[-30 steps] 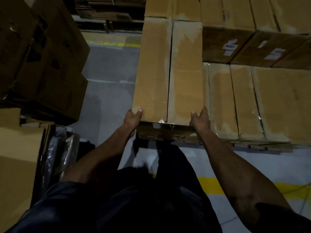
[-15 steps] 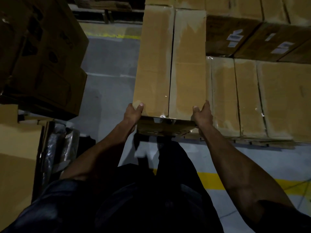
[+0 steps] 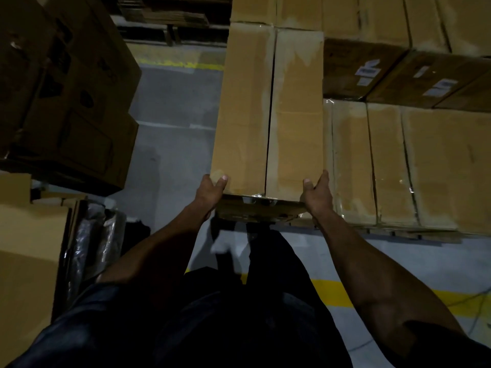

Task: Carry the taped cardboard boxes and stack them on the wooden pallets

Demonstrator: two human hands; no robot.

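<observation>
Both hands, left (image 3: 210,191) and right (image 3: 317,193), grip the taped box (image 3: 268,112), stacked boxes (image 3: 398,166) to their right, this one not yet set down.

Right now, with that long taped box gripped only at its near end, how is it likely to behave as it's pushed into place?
The long box probably stays stiff: its top looks flat, its edges straight. It may swing sideways, since the left hand and right hand grip only the near corners. Glossy tape along the seam could be slick.
</observation>
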